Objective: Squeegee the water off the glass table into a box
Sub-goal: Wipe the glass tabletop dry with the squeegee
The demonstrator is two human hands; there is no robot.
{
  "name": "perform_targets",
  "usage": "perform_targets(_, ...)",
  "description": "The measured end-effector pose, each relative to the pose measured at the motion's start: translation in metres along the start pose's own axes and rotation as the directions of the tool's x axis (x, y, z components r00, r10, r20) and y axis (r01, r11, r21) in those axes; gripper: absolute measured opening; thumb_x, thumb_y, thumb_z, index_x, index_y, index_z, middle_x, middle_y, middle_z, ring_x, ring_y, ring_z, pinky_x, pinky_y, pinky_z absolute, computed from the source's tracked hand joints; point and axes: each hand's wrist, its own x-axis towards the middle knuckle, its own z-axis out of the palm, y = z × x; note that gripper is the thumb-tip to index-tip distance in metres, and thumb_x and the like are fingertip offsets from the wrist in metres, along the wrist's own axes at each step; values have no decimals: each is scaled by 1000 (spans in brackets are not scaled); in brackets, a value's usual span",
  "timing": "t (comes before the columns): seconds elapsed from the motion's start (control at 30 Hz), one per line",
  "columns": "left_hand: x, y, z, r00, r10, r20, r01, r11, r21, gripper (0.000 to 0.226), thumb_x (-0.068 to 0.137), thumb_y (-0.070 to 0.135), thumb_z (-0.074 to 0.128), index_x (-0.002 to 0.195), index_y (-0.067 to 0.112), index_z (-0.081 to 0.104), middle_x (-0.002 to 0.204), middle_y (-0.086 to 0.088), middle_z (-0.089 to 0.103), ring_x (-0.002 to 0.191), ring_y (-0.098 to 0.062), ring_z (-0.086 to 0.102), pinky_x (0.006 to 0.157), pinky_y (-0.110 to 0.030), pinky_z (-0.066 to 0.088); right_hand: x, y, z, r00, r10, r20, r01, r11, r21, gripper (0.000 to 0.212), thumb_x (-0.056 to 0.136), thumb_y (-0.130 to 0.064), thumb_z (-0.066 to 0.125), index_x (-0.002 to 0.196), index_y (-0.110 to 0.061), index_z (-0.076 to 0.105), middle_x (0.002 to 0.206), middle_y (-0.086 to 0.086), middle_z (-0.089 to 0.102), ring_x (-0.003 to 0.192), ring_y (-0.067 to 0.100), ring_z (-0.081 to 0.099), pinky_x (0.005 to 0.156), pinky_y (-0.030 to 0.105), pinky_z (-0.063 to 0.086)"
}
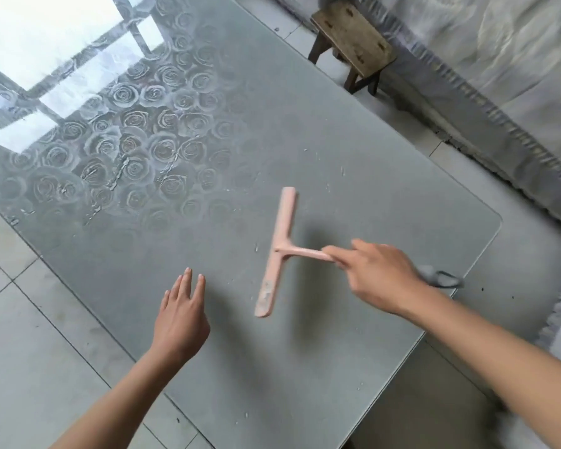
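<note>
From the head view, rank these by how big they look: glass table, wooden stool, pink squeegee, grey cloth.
1. glass table, by far.
2-3. wooden stool and pink squeegee: similar span; the stool sits farther off, so no ranking.
4. grey cloth, partly hidden behind the right hand.

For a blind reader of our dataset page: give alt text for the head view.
A person's right hand grips the handle of a pink squeegee at a glass table, the left hand open beside it. A wooden stool stands beyond the table.

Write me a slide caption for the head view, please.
Right hand holds a pink squeegee over the glass table; left hand open nearby.
</note>
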Motion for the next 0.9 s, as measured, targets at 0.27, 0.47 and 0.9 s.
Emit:
perform_targets(0.27,-2,-58,-1,999,-47,18,47,999,-26,67,91,10,36,153,12,9,160,-14,-4,148,-26,1,119,-38,10,-52,9,15,943,256,213,-241,966,-90,39,100,-36,31,137,-48,34,92,0,45,99,26,60,72,33,43)
perform_targets(0.47,1,-96,2,997,-78,20,78,997,-15,66,91,10,34,152,12,10,160,-11,-4,148,-24,0,119,-38,11,31,-97,26,986,114,120,-117,993,18,36,100,-29,31,134,-38,39,103,8,53,97,33,59,73,34,41)
perform_targets(0.9,9,-151,-7,988,-148,34,150,988,-46,67,90,11,35,152,11,10,160,-11,-4,148,-25,1,119,-40,12,-38,-76,15,915,318,248,-289,946,-147,41,100,-40,25,139,-53,27,103,-4,50,104,21,59,81,33,44)
